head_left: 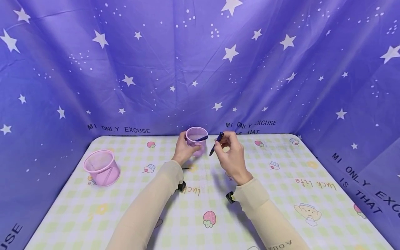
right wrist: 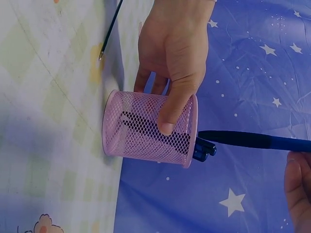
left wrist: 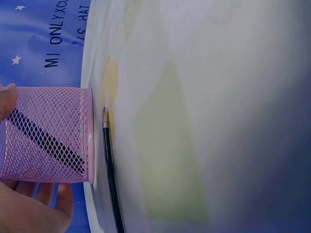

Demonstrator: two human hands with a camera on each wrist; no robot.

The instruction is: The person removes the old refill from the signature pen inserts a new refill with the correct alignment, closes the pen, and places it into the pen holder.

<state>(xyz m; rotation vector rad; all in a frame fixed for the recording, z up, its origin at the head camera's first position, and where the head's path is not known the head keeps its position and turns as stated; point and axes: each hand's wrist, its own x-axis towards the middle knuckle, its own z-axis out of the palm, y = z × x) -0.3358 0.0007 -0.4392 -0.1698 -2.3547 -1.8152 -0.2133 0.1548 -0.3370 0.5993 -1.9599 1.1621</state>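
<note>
My left hand [head_left: 184, 151] grips a pink mesh pen cup [right wrist: 141, 151] near the table's far edge, thumb on the near side. Dark pens [right wrist: 204, 149] lean inside the cup, their ends poking past the rim. Whether its base touches the table I cannot tell. To its right, my right hand [head_left: 233, 158] pinches a dark blue pen [right wrist: 238, 139] between thumb and fingers. That pen's black tip end points down toward the cup and is outside it. A thin dark pen refill [left wrist: 111, 170] with a metal tip lies on the table below the cup.
A second pink mesh cup [head_left: 113, 175] stands at the left side of the table. The checked tablecloth [head_left: 175, 225] has printed strawberries and cupcakes. A blue star-patterned curtain [head_left: 175, 69] hangs behind the table and at both sides.
</note>
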